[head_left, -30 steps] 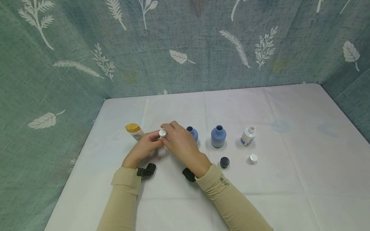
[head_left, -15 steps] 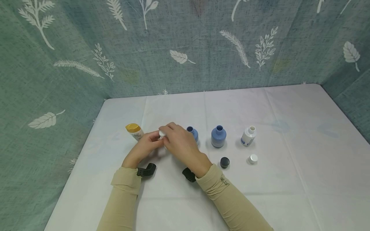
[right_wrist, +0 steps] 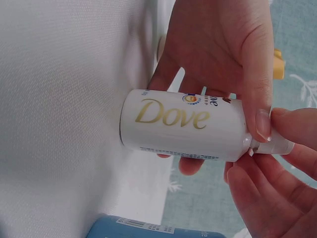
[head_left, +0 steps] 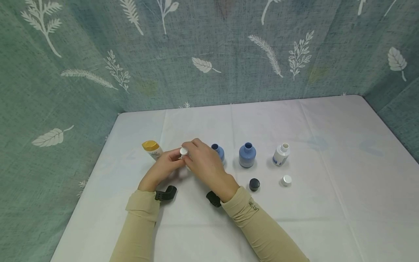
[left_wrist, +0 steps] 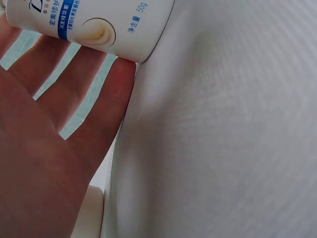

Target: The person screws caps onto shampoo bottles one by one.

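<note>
A small white Dove bottle (right_wrist: 178,124) stands upright on the white-covered table, its label facing the right wrist view. My left hand (head_left: 163,165) grips it, the thumb on one side near the neck and the fingers behind. My right hand (head_left: 207,163) pinches the white cap (head_left: 184,151) at the bottle's top between thumb and fingers. A small part of the neck shows below the cap (right_wrist: 275,145) in the right wrist view. Whether the cap is fully seated cannot be told. The bottle's body is mostly hidden by the hands in the head view.
Left of the hands stands a white bottle with a yellow cap (head_left: 151,146). To the right are a partly hidden blue bottle (head_left: 219,151), an uncapped blue bottle (head_left: 247,155) and an uncapped white bottle (head_left: 281,154). A black cap (head_left: 254,184) and a loose white cap (head_left: 286,180) lie nearer.
The right fingers shift slightly around the cap, covering more of its top half a second ago and less now. The left hand and bottle stay in place.
</note>
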`<state>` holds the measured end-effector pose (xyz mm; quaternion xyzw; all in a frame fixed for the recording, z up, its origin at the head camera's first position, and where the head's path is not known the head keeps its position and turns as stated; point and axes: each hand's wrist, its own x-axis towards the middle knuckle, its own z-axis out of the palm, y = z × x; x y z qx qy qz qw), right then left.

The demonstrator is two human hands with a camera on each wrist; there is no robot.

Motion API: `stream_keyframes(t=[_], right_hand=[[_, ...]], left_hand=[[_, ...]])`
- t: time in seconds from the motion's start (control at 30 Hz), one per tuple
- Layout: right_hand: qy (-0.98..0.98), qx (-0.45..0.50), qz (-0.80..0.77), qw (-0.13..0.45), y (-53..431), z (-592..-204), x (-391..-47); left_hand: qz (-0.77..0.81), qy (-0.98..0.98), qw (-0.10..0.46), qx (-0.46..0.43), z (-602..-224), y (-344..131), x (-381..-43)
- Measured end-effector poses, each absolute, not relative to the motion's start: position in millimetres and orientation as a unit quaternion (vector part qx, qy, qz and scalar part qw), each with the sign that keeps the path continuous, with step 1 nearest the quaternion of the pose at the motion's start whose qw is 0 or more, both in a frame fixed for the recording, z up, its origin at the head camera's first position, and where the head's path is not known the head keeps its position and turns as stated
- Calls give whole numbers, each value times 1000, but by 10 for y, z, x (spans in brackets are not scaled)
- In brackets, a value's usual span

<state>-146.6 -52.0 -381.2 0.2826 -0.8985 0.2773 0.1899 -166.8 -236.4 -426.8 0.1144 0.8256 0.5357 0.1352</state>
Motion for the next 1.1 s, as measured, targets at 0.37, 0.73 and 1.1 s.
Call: stream_keyframes(t=[0.37,0.73,1.1], right_hand=[[-910,275,255,176,-519,-3780,-1453],[-900,278,276,190,-454,-3616,-1424],[-864,262,369,219,-255,-3516,-1504]], left_hand=[[534,827,137,113,-4114,-2310,-1616],[523,833,120,137,-4078,-2294,-1603],[514,837,130,132,-4204,-2332,-1660]])
